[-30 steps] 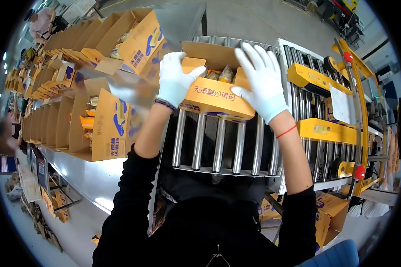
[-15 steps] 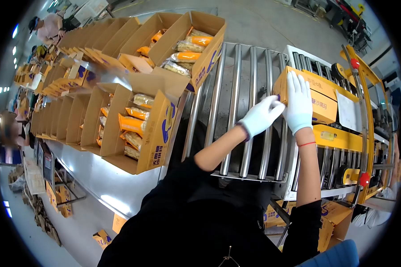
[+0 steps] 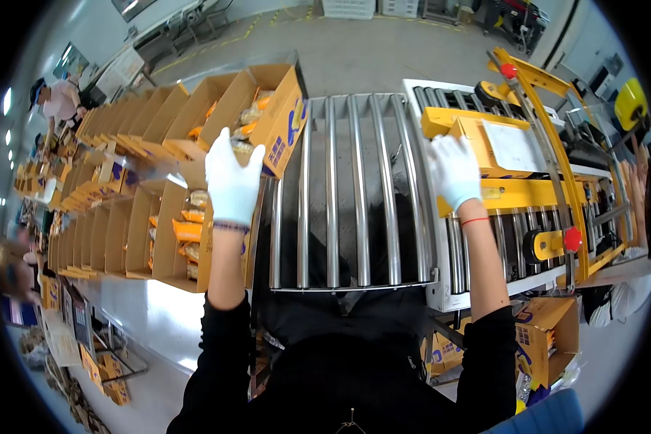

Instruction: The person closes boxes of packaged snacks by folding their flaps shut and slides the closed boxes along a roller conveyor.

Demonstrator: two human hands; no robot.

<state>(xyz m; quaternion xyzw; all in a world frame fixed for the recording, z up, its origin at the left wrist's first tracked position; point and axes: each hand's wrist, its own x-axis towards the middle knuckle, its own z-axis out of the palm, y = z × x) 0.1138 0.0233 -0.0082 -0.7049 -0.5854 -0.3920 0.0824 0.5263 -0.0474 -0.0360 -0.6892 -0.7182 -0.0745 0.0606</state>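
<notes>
My left hand (image 3: 233,181), in a white glove, is raised with thumb and fingers apart beside the front open carton (image 3: 286,123) of the far row. Packs in orange and clear wrappers (image 3: 249,119) lie in that carton. Just below the hand stands the front open carton (image 3: 171,246) of the near row, its end partly behind my forearm. My right hand (image 3: 456,173), also gloved and slightly blurred, is at the near end of a closed carton (image 3: 473,134). Its fingers are spread and grip nothing. The closed carton lies between yellow guide rails, partly under a pale plate (image 3: 513,145).
A roller conveyor (image 3: 343,195) runs between the carton rows and the yellow-framed machine (image 3: 550,181). A red knob (image 3: 572,239) sticks out on the frame. Another open carton (image 3: 546,340) stands low at right. A co-worker (image 3: 58,105) is at the far left.
My left hand has left the closed carton and swung left to the open cartons. The closed carton has moved right, deeper into the machine, with my right hand behind it. The view has turned.
</notes>
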